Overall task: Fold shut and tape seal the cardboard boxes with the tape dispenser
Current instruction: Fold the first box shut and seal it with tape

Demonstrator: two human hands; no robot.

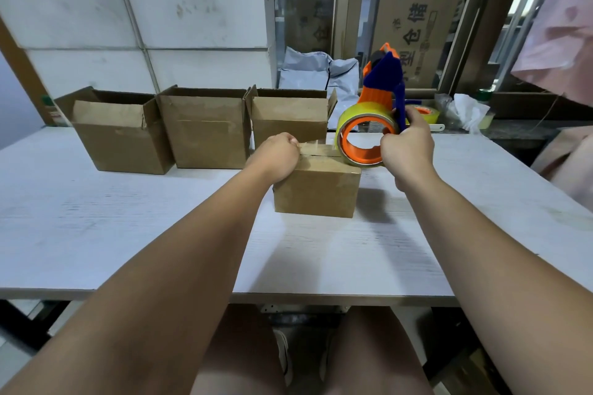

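A small cardboard box (pixel 316 191) with its flaps folded shut stands in the middle of the white table (pixel 96 234). My left hand (pixel 277 155) lies on its top left, fingers curled over the far edge at the flap seam. My right hand (pixel 406 151) grips the blue handle of an orange and blue tape dispenser (pixel 372 115), whose yellowish tape roll sits at the box's far right top edge. A stretch of clear tape seems to lie across the top. Three open boxes stand in a row behind: left (pixel 122 135), middle (pixel 205 135), right (pixel 288 119).
Grey plastic mailer bags (pixel 317 72) lie behind the open boxes. A spare tape roll (pixel 425 114) and crumpled white plastic (pixel 465 111) sit on the ledge at the right. A large printed carton (pixel 417 22) stands behind glass. My knees show below the table's front edge.
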